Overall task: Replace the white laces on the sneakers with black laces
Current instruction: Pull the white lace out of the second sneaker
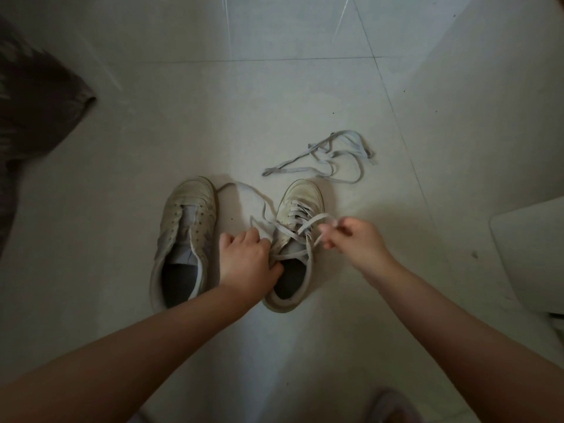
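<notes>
At the far left a dark cloth (36, 102) lay on the tiled floor (274, 96). Next came the left sneaker (183, 236), its eyelets already bare, toe pointing away from the person. Just beside it, the left hand (247, 261) gripped the collar and near side of the right sneaker (294, 242), fingers curled over the edge, apparently steadying it. That sneaker was still threaded with its white lace (297, 215), the rows crossing its tongue; its long axis ran away from the person, parallel to its mate. The right hand (355, 239) hovered just right of the upper eyelets, pinching a loop of the lace between thumb and fingers, so the strand ran leftward and slightly away from those fingers into the shoe. That hand was the nearer one for pulling, and the pull would likely go rightward, across the shoe's length. Beyond the toe lay the removed lace (329, 161), loose on the floor. No black laces were visible.
</notes>
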A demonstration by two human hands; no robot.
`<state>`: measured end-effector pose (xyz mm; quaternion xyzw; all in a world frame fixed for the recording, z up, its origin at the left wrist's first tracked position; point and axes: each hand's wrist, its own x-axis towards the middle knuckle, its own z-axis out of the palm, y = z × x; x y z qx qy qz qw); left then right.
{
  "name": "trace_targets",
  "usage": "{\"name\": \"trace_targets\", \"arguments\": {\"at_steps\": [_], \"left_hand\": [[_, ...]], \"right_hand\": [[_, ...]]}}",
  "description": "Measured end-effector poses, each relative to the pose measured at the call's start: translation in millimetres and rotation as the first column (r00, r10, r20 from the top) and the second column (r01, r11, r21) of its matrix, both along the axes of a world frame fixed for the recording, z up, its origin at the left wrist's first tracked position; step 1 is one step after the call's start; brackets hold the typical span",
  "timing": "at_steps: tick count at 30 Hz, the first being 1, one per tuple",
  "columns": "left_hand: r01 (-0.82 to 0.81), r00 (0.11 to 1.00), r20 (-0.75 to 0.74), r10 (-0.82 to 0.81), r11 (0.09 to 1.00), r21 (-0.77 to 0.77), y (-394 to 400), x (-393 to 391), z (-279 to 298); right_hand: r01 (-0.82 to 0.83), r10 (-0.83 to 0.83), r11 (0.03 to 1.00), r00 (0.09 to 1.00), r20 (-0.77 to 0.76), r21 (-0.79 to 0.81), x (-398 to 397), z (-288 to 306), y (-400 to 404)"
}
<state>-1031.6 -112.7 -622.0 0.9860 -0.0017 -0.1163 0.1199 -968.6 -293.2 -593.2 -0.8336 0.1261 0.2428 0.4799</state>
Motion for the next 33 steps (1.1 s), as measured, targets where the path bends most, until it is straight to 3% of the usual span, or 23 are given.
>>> {"name": "trace_targets", "arguments": {"at_steps": [3, 5, 7, 11, 15, 19, 23, 26, 28, 31, 33], "left_hand": [[-0.003, 1.0, 0.006, 0.003, 1.0, -0.022, 1.8, -1.1, -3.3], [0.022, 0.999, 0.026, -0.022, 1.0, -0.01, 3.3, -1.3, -4.2], [0.022, 0.996, 0.086, -0.021, 1.0, -0.014, 1.8, -1.0, -3.3], [0.029, 0.991, 0.131, 0.0, 0.976, -0.218, -3.0, -4.1, -1.2], [0.004, 0.999, 0.04, 0.01, 0.945, -0.328, -3.4, -4.7, 1.8], [-0.009, 1.0, 0.017, 0.016, 0.935, -0.354, -4.9, 0.3, 3.2], [-0.024, 1.0, -0.001, 0.025, 0.932, -0.361, -5.4, -1.5, -1.5], [-0.028, 0.999, 0.005, 0.032, 0.93, -0.366, -6.9, -0.4, -1.8], [-0.029, 1.0, -0.004, 0.029, 0.929, -0.369, -6.9, -0.3, -2.2], [-0.026, 1.0, 0.006, 0.03, 0.925, -0.38, -6.4, -1.7, -3.4], [-0.028, 0.999, 0.008, 0.034, 0.922, -0.387, -6.4, -1.5, -4.0]], "right_hand": [[0.224, -0.225, 0.974, 0.97, 0.094, 0.029, 17.1, 5.8, -19.8], [0.157, -0.157, 0.987, 0.987, 0.007, 0.008, 8.4, 6.8, -20.1], [0.034, -0.03, 0.999, 0.984, -0.175, 0.016, -8.9, 5.7, -10.7], [0.037, 0.001, 0.991, 0.962, -0.273, 0.132, -19.8, 1.3, 4.7], [0.061, -0.051, 0.995, 0.992, -0.114, 0.082, -13.8, -3.9, 4.5], [0.273, -0.275, 0.961, 0.96, 0.054, 0.05, 4.6, 3.5, -15.1], [0.008, 0.004, 0.996, 0.991, -0.13, 0.09, -11.8, 4.6, -4.8], [-0.092, 0.095, 0.995, 0.993, -0.063, 0.046, -15.2, -1.8, 2.4], [-0.004, 0.005, 0.999, 1.0, -0.017, 0.047, -9.3, -4.3, -0.7], [0.319, -0.326, 0.943, 0.943, 0.072, 0.09, 2.2, -2.7, -14.4], [0.351, -0.355, 0.934, 0.932, 0.072, 0.063, 3.7, 0.4, -17.5]]}}
